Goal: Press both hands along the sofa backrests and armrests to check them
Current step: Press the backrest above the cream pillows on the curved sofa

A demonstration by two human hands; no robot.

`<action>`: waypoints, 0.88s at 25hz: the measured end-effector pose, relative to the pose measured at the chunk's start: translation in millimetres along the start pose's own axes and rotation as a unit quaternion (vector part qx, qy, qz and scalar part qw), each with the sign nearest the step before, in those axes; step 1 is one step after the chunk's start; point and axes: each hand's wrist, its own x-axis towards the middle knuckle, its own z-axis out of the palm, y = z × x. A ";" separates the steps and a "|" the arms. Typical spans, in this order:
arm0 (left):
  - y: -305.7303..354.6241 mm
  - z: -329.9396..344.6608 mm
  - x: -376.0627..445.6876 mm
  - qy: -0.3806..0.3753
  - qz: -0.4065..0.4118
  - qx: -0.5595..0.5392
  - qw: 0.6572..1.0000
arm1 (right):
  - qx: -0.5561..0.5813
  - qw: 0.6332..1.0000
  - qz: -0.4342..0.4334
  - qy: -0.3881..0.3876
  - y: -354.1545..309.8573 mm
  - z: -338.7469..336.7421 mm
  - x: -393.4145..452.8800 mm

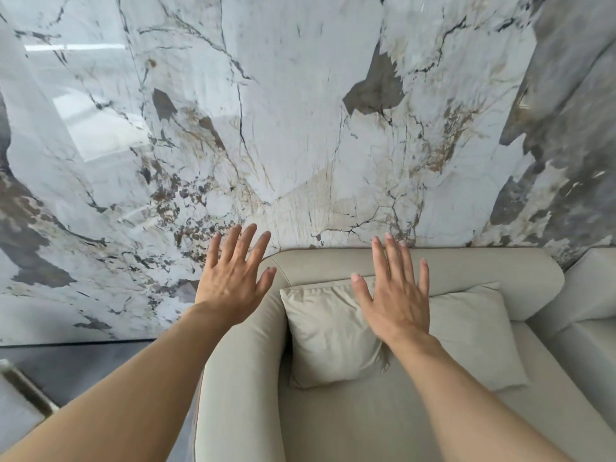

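A beige sofa fills the lower right of the head view, its backrest (473, 266) running along the wall and its left armrest (243, 378) coming toward me. My left hand (233, 278) is flat with fingers spread, raised above the corner where armrest meets backrest, partly past the sofa's outer edge. My right hand (396, 295) is also flat and spread, held over the backrest and a cream cushion (330, 335). Neither hand holds anything. Whether the palms touch the fabric cannot be told.
A glossy marble wall (300, 111) stands directly behind the sofa. A second beige sofa piece (590, 295) adjoins at the right. Dark floor (83, 365) lies to the left, with a pale, metal-edged surface (20, 395) at the far lower left.
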 end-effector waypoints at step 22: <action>-89.3 59.3 86.3 -0.025 0.288 -0.081 0.954 | -0.055 0.951 0.304 0.005 -131.6 29.2 -26.6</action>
